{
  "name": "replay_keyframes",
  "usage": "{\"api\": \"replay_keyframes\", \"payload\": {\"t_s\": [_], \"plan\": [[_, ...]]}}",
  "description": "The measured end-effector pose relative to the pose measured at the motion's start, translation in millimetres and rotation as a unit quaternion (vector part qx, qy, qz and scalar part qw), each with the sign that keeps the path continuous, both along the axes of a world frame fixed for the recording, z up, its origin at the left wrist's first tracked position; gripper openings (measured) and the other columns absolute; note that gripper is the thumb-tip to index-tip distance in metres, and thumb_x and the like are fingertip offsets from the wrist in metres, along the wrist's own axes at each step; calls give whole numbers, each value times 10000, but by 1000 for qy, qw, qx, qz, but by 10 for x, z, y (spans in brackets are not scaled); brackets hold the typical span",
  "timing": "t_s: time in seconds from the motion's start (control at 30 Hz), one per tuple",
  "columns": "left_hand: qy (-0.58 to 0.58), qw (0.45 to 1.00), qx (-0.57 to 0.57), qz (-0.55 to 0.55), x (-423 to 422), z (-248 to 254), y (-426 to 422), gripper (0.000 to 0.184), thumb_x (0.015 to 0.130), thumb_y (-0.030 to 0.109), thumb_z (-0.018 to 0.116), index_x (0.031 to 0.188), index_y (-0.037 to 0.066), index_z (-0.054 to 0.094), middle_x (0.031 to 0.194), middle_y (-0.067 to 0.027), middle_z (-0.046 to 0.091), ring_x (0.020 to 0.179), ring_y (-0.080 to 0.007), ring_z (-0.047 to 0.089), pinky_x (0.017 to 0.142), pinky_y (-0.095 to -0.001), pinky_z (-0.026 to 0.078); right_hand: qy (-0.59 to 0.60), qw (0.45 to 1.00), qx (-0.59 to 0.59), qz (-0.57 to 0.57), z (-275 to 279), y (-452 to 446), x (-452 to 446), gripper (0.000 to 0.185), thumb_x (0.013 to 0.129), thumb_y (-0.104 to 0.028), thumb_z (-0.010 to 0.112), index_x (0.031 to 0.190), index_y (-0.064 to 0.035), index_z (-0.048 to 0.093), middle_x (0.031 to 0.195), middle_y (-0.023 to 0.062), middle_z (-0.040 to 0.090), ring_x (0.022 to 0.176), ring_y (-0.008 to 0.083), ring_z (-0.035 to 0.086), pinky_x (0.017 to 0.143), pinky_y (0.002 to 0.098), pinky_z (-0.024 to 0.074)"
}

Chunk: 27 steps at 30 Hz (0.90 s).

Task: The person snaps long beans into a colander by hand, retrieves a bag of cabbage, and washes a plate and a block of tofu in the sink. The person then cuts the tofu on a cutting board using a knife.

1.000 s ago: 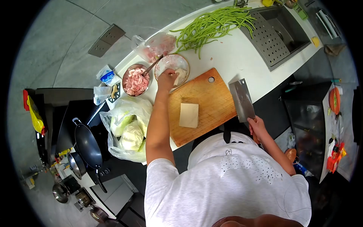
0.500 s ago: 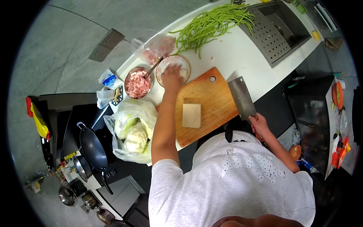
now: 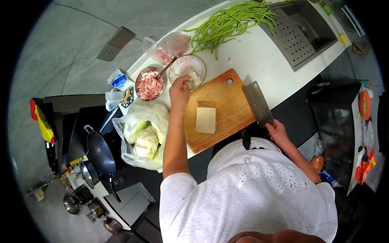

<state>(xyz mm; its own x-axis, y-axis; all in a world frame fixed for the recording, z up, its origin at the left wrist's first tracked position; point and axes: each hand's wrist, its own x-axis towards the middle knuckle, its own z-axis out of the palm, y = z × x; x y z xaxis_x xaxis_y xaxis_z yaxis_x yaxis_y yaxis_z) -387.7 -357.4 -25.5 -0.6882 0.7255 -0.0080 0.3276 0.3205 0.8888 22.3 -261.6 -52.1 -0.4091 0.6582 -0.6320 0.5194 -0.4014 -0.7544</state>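
Observation:
My left hand is at the near edge of a patterned plate, its fingers bent together beside small pale pieces lying there. Whether anything is between those fingertips is hidden. My right hand grips the handle of a cleaver, whose broad blade lies flat over the right edge of the wooden cutting board. On the board rests a pale beige rectangular block resembling firm tofu, with a cut line near one side.
Left of the plate stands a metal bowl of sliced raw meat with a utensil in it. Behind are bagged meat and long green beans. Bagged cabbage sits at the left, a wok beyond, and a sink at far right.
My left hand has drawn back from the plate's middle to its near edge, uncovering the pale pieces. The right hand and cleaver have stayed almost still.

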Motion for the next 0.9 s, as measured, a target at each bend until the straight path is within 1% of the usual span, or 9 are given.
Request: {"api": "replay_keyframes", "payload": {"t_s": [0.03,0.1,0.17,0.3,0.37,0.43,0.53,0.77,0.9], "plan": [[1,1000,-2,0,168,110,-107,250,787,101,614,1036,104,640,1075,-101,641,1051,-304,557,995,-450,343,-7,999,30,23,22,18,-2,267,866,-196,610,714,-44,450,542,6,427,406,89,405,365,270,335],[4,993,-3,115,600,265,-326,331,785,142,654,1095,37,600,1093,-142,614,1065,-325,536,951,-409,380,-15,997,57,47,2,48,12,275,865,-197,611,713,-34,449,535,8,419,412,97,411,383,289,348],[147,983,-65,91,976,215,-548,395,740,148,709,1085,-1,585,1127,-160,574,1066,-336,518,947,-420,382,-23,965,231,123,-87,74,49,240,854,-206,626,766,-19,504,535,65,456,427,172,452,448,335,392],[206,974,-76,58,1393,49,-768,414,699,147,747,1068,32,599,1162,-156,540,1069,-352,499,931,-428,390,-94,937,268,204,524,108,-237,185,833,-204,638,842,-35,562,583,129,521,504,274,530,509,373,426],[290,955,-48,-49,1379,-114,-853,416,672,143,759,1046,46,605,1133,-161,542,1058,-351,502,922,-437,396,-56,913,307,262,711,102,-389,169,810,-198,643,883,-55,591,651,157,572,589,328,571,527,391,440],[294,954,-36,-53,1384,-243,-836,398,657,133,760,1017,50,610,1111,-155,544,1036,-347,507,893,-431,406,-61,903,302,298,900,97,-590,160,805,-193,630,899,-67,597,676,146,598,634,322,599,546,406,454],[301,952,-15,-51,1367,-227,-780,362,650,127,757,974,54,614,1073,-138,549,1005,-339,515,848,-430,418,-43,812,413,410,989,90,-869,163,815,-195,603,937,-88,601,715,122,625,654,308,613,574,413,480],[285,957,13,-55,1261,-256,-781,314,642,143,750,917,64,621,990,-114,549,878,-319,527,759,-427,419,-50,771,419,477,971,82,-1213,200,814,-201,594,967,-72,585,739,110,634,685,289,627,593,413,486],[300,953,24,-37,1253,-273,-765,314,628,150,751,904,72,624,974,-105,552,877,-309,531,748,-416,423,-86,765,394,501,1011,120,-1281,197,815,-203,586,958,-67,577,750,116,631,700,292,627,598,415,487]]}}
